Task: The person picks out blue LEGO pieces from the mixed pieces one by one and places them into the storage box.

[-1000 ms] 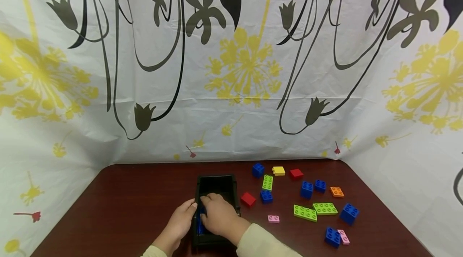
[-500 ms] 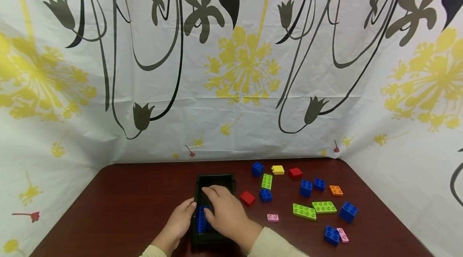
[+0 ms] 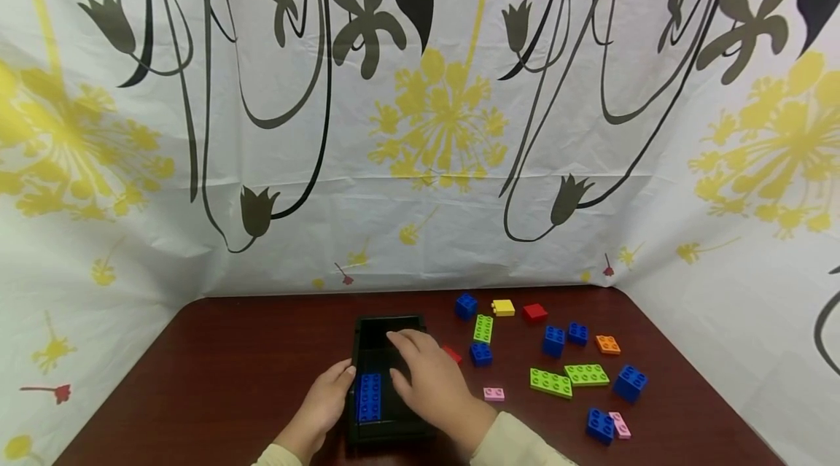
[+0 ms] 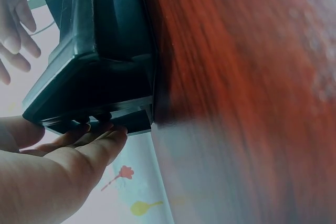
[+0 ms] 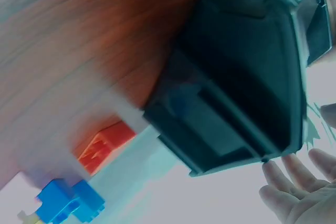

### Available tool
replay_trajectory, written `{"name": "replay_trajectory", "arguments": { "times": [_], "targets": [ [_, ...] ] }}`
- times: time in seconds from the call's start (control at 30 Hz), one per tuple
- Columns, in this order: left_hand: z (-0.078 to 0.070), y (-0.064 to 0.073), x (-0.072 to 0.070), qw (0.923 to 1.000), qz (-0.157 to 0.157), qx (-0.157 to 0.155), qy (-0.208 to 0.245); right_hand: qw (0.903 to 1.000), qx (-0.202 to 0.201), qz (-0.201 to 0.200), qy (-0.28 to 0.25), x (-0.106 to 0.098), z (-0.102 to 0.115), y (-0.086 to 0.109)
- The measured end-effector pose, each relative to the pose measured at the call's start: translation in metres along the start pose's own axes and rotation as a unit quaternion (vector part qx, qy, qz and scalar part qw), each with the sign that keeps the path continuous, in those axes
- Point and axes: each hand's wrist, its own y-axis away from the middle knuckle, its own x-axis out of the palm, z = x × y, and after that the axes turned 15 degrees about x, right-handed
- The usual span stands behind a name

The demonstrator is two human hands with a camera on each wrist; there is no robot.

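A black plastic bin [image 3: 392,432] stands on the dark wooden table, its inside facing up. Flat in its left half lies a long blue toy brick [image 3: 369,397], studs up. My left hand [image 3: 328,399] grips the bin's left rim, thumb on top and fingers against the outer side, as the left wrist view also shows. Over the bin's right rim hovers my right hand [image 3: 438,382], its fingers loosely spread and holding nothing. In the right wrist view those fingertips [image 5: 299,171] are near the bin's edge.
Right of the bin, a red brick [image 3: 452,354] is partly hidden by my right hand. Several loose bricks lie farther right, among them a pink one [image 3: 494,394], a lime one [image 3: 551,383] and an orange one [image 3: 607,345]. A patterned cloth [image 3: 420,233] hangs behind the table.
My right hand has lifted away from the blue brick and moved right, uncovering it inside the bin. The left hand keeps its grip on the rim.
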Motion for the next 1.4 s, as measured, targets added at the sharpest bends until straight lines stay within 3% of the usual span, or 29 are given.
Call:
{"name": "replay_trajectory", "arguments": {
  "times": [0.57,0.97,1.4],
  "targets": [
    [0.000,-0.001,0.001,0.9997,0.008,-0.019,-0.016,0.9982,0.055,-0.013,-0.023,-0.004,-0.041,0.002],
    [-0.003,-0.002,-0.001,0.9995,0.017,-0.025,-0.004,0.9912,0.132,0.004,0.001,-0.007,-0.084,-0.001],
    [-0.002,-0.002,-0.001,0.9994,0.013,-0.033,-0.003,0.9882,0.147,0.019,0.037,-0.011,-0.105,-0.001]
  ]
}}
